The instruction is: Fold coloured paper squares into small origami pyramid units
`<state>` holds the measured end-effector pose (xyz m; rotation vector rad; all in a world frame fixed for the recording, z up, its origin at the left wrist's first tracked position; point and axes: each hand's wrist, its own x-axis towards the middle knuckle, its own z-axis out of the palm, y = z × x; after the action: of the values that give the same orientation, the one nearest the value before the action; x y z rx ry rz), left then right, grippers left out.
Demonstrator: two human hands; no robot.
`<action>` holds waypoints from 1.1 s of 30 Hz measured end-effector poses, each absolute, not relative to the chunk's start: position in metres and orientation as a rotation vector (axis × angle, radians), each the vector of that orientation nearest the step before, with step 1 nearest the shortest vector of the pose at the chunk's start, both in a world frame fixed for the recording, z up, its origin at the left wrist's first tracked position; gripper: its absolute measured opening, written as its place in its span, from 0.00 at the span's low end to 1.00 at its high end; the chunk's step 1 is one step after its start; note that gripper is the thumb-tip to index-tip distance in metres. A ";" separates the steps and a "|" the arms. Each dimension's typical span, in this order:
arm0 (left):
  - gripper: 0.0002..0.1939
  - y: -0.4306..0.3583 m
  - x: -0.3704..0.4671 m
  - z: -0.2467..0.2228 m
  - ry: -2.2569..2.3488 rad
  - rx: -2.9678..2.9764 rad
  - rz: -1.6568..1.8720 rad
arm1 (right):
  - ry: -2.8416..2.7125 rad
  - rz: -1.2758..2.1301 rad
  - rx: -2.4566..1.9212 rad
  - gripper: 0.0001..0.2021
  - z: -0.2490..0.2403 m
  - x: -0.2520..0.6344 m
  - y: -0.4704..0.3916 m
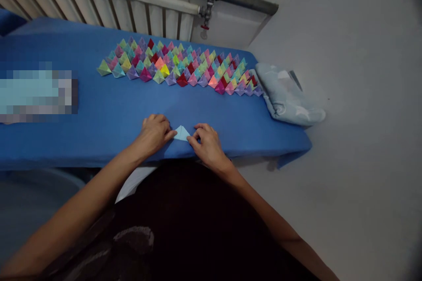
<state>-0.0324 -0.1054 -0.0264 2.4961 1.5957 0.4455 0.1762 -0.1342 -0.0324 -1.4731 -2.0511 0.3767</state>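
Note:
A small light-blue piece of folded paper [181,134] lies near the front edge of the blue-covered table, with its peak pointing away from me and a crease line down its middle. At its left corner my left hand [156,131] pinches it, thumb against the paper and the other fingers curled. The opposite corner is between the thumb and fingers of my right hand [207,141]. Beyond both hands stand rows of folded paper pieces [171,63] in many colours, each with a pointed top.
The blue cloth [132,101] covers the table and hangs over its front edge. A folded pale grey-blue fabric [286,96] lies at the right end, with a small white and dark item on it. A blurred-out object [33,94] lies left. Behind stand a radiator [108,6] and pipe [244,0].

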 end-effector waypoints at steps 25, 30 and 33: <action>0.17 -0.106 -0.029 -0.028 1.669 2.501 0.435 | -2.461 0.098 -1.293 0.19 -0.034 0.179 -0.143; 0.18 -0.112 -0.032 -0.033 1.687 2.556 0.573 | -2.465 0.099 -1.281 0.19 -0.034 0.180 -0.144; 0.19 -0.115 -0.037 -0.036 1.722 2.584 0.606 | -2.467 0.102 -1.279 0.20 -0.033 0.181 -0.144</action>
<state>-0.0366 -0.1152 -0.0364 2.5838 1.7219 0.6059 0.1808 -0.1435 -0.0333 -1.2787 -2.4675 0.1025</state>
